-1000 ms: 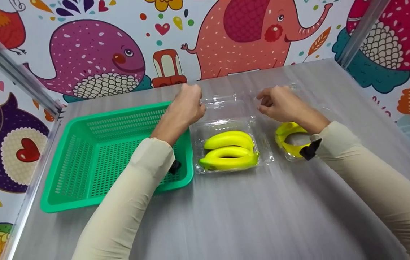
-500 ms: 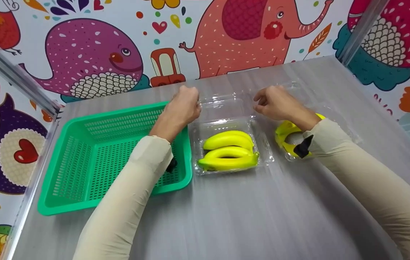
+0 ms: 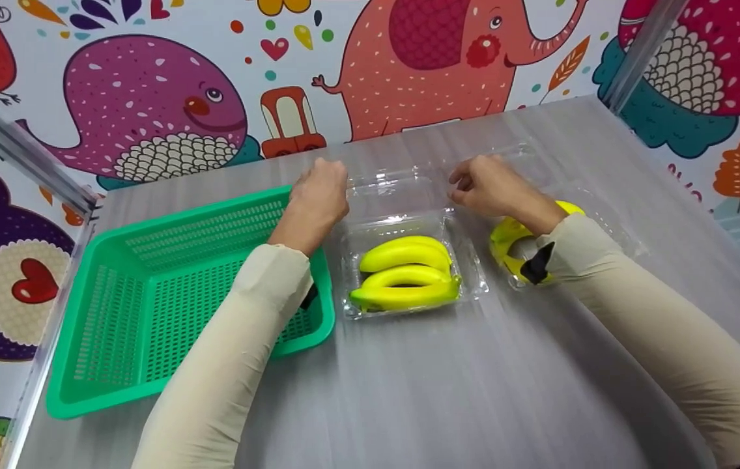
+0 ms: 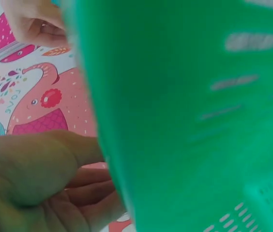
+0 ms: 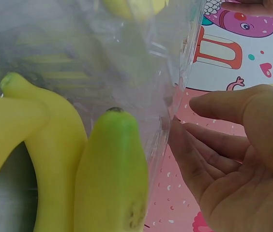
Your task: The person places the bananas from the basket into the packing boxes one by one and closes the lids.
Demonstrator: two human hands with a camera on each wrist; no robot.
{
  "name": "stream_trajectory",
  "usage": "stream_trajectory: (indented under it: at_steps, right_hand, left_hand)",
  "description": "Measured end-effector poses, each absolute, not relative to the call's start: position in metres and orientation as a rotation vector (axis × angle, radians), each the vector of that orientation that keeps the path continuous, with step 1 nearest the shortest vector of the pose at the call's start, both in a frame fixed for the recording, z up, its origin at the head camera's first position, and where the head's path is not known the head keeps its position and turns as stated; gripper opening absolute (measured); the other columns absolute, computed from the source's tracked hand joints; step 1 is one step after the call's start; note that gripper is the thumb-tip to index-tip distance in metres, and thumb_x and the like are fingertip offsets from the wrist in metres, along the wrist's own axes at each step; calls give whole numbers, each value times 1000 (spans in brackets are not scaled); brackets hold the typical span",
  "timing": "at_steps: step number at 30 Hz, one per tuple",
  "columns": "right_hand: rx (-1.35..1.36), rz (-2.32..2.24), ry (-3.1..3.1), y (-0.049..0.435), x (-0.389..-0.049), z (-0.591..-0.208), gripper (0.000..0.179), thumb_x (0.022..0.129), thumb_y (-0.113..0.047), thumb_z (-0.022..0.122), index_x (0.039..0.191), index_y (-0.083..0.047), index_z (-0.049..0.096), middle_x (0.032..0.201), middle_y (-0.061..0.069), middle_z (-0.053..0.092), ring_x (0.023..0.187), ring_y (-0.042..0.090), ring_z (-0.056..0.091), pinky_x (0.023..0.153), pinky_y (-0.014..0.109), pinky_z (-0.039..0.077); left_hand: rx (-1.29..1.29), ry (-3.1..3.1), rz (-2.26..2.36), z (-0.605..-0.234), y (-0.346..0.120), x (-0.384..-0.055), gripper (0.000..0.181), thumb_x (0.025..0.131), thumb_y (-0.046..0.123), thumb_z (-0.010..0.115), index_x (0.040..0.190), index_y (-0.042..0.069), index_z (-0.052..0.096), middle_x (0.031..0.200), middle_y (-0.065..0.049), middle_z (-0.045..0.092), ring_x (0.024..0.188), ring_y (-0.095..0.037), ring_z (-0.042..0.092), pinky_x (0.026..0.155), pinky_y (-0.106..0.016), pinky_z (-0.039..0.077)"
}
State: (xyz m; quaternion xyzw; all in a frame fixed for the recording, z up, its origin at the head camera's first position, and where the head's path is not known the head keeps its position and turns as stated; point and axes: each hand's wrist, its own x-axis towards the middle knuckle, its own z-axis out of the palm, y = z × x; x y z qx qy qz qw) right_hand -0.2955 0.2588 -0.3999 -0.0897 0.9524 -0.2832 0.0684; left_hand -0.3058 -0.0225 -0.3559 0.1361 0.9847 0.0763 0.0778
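My left hand (image 3: pixel 314 202) is at the far right corner of a green perforated basket (image 3: pixel 191 394). In the left wrist view its thumb and fingers hold the basket's rim (image 4: pixel 102 121). My right hand (image 3: pixel 490 185) hovers over the back of the right-hand clear plastic container, fingers loosely bent. In the right wrist view a fingertip (image 5: pixel 175 130) lies right at the clear plastic edge, with the thumb (image 5: pixel 214 104) apart from it. Yellow toy-like bananas (image 3: pixel 507 238) lie in that container, partly hidden by my forearm.
Between the hands stands another clear clamshell container (image 3: pixel 468 283), its lid folded back, holding several bananas (image 3: pixel 406 296). The grey table (image 3: pixel 402 391) meets a wall (image 3: pixel 168 111) printed with cartoon animals. A metal frame strip (image 3: pixel 12 143) borders the left side.
The view has shifted slightly. The basket has moved a little left and nearer with my left hand, widening the gap to the middle container. My right hand stays almost in place.
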Motion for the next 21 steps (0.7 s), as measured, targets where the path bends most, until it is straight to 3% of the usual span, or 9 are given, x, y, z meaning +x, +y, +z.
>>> stream_trajectory:
  at_steps: [21]
  right_hand:
    - [-150,-928,2781,256,-300,-400,44,99,-8,74,141,4,68,126,24,77,114,37,74,102,53,62]
  left_hand:
    - [295,2777,317,-359,-29,-313,49,98,7,79,143,5,61,128,-17,65,109,-31,66,101,-47,64]
